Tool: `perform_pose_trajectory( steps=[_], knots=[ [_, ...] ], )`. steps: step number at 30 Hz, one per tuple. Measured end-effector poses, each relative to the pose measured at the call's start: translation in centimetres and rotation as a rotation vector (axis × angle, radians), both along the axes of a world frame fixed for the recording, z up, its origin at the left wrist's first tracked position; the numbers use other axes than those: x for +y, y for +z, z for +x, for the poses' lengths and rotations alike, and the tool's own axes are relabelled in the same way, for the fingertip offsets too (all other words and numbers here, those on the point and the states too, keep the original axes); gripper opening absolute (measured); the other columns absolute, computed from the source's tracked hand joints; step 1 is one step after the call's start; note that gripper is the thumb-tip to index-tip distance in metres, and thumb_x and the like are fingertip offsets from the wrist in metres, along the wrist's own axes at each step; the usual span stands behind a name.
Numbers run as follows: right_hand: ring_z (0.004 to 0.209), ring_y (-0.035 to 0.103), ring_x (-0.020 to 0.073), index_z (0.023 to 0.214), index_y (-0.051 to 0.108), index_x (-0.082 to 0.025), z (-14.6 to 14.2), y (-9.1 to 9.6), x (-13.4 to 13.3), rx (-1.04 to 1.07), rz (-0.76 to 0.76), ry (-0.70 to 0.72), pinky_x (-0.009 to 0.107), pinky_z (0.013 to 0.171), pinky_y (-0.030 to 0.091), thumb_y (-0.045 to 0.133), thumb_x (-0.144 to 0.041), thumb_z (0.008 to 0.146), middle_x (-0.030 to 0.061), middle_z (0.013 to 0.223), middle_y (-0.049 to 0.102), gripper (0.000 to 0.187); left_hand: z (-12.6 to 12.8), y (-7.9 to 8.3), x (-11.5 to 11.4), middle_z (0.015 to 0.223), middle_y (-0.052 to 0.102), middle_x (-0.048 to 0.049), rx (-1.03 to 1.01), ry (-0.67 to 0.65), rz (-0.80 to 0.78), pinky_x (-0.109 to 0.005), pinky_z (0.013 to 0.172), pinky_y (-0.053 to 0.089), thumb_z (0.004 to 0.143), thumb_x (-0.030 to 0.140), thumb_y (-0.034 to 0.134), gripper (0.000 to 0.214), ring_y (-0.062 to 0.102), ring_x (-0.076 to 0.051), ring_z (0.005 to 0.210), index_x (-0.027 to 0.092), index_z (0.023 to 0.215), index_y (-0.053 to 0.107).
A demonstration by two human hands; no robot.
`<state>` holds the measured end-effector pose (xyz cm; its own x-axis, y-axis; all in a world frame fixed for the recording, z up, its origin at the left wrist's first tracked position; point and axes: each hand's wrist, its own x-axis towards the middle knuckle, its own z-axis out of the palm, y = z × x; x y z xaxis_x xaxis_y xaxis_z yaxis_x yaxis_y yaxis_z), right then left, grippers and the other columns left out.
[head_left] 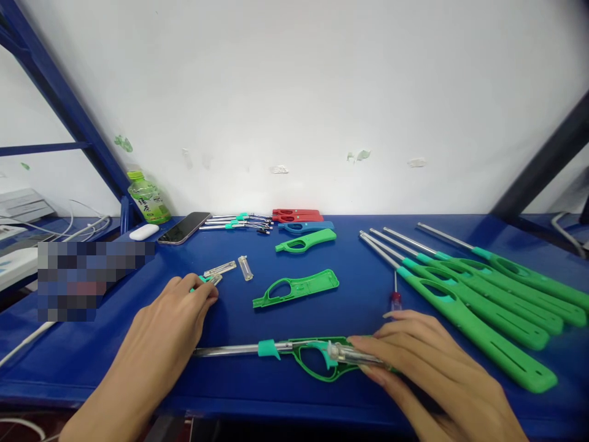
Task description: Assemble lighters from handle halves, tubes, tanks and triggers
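From afar, my right hand (pixel 437 359) pinches a clear tube (pixel 352 355) that could slip off the green handle (pixel 343 371) if tilted, while my left hand (pixel 177 301) curls, its hold unclear.

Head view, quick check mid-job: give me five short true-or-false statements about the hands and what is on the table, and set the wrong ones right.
1. The right hand holds a clear tube at the open green lighter. True.
2. The phone lies to the right of the bottle. True.
3. The left hand is gripping the bottle. False: its fingers are at a small turquoise piece.
4. The screwdriver lies to the left of the left hand. False: it lies just beyond the right hand's fingers.
5. The red shells lie nearer the person than the blue shell. False: they lie farther back, toward the wall.
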<state>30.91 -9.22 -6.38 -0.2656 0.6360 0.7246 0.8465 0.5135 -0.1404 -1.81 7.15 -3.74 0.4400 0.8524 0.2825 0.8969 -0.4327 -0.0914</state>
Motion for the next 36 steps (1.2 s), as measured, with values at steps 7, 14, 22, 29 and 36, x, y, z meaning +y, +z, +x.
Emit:
perform_pose_trajectory(
  steps=[7,14,22,29,36],
  knots=[
    [0.095,0.075,0.0141,0.125,0.072,-0.026,-0.4,0.0,-0.1,0.101,-0.01,-0.044,0.029,0.112,0.046,0.066,-0.02,0.106,-0.0048,0.104,0.082,0.021,0.5,0.2,-0.1,0.103,0.073,-0.0141,-0.08,-0.017,0.025,-0.041,0.066,0.049,0.105,0.038,0.032,0.045,0.073,-0.035,0.093,0.018,0.106,0.073],
    [0.102,0.077,0.0114,0.124,0.071,-0.026,-0.4,0.2,-0.2,0.133,-0.035,-0.029,0.024,0.115,0.046,0.067,-0.019,0.106,-0.0058,0.108,0.083,0.02,3.0,1.9,-3.4,0.066,0.068,0.0057,-0.528,-0.298,-0.09,-0.023,0.049,0.045,0.1,0.046,0.06,0.024,0.058,-0.013,0.048,0.031,0.095,0.078],
    [0.096,0.078,0.0134,0.135,0.072,-0.025,0.1,0.7,-0.4,0.062,0.011,0.085,0.028,0.11,0.052,0.061,-0.013,0.107,-0.0026,0.107,0.085,0.032,7.4,1.1,-7.6,0.089,0.079,0.0044,-0.93,-0.377,-0.656,-0.018,0.065,0.053,0.1,0.038,0.069,0.019,0.072,-0.014,0.077,0.033,0.087,0.081],
    [0.088,0.078,0.0138,0.123,0.078,-0.021,-0.1,1.7,-0.4,0.053,0.008,0.158,0.029,0.095,0.06,0.059,-0.008,0.105,0.0005,0.098,0.084,0.029,8.0,0.2,-8.6,0.089,0.078,-0.0016,-0.988,-0.304,-0.942,-0.024,0.069,0.052,0.098,0.054,0.07,0.027,0.07,-0.019,0.081,0.03,0.094,0.083],
    [0.086,0.078,0.014,0.13,0.076,-0.025,0.0,1.4,-0.5,0.013,-0.006,0.159,0.031,0.094,0.059,0.054,-0.01,0.107,-0.0007,0.098,0.084,0.035,8.4,0.3,-8.7,0.074,0.066,-0.0007,-1.158,-0.311,-1.034,-0.023,0.06,0.045,0.09,0.057,0.082,0.036,0.056,-0.015,0.067,0.023,0.081,0.074]
  ],
)
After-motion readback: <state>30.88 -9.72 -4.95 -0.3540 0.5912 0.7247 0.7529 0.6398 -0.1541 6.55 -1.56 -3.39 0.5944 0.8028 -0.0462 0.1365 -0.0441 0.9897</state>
